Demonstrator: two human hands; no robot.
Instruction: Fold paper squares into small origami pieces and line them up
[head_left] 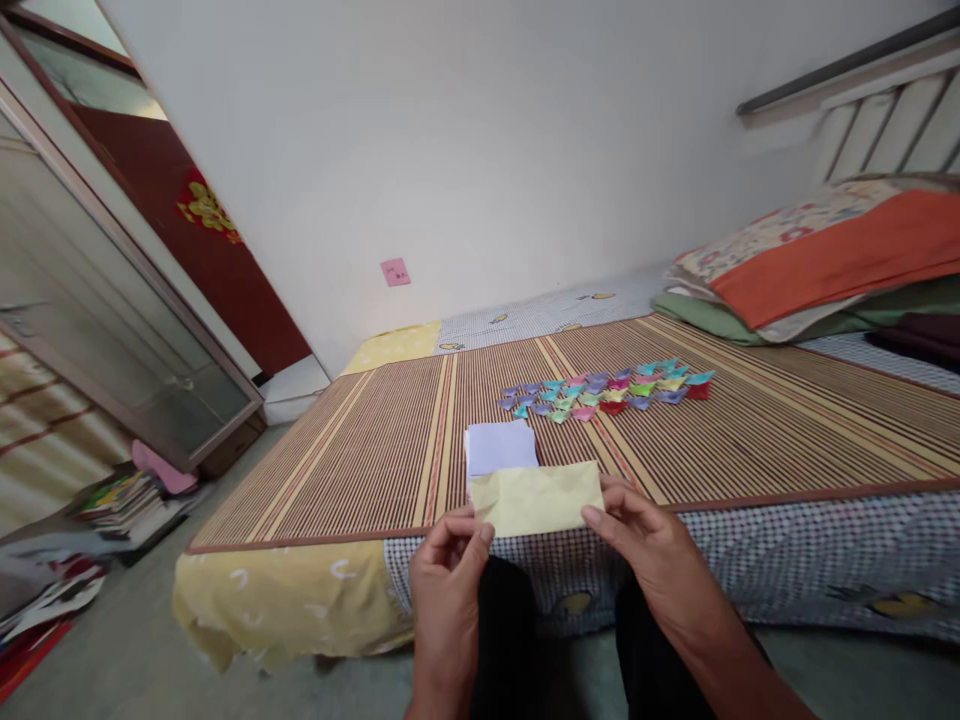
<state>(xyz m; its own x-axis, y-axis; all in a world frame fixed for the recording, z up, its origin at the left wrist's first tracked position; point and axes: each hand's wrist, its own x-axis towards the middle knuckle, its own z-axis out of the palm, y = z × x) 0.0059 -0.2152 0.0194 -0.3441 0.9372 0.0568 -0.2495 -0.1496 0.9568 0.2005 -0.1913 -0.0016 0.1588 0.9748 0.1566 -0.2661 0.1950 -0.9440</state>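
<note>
A pale yellow sheet of paper is stretched between my two hands above the bed's near edge. My left hand pinches its left end between thumb and fingers. At the opposite end, my right hand grips the sheet the same way. Faint creases run across the paper. Just behind it lies a stack of lilac paper, partly hidden by the yellow sheet. Farther back, rows of small folded paper pieces in many colours rest on the striped mat.
The striped mat covers the bed, over a checked and yellow sheet. Pillows and folded bedding are piled at the right. A pink note is stuck on the wall. Books stand on the left beside a door.
</note>
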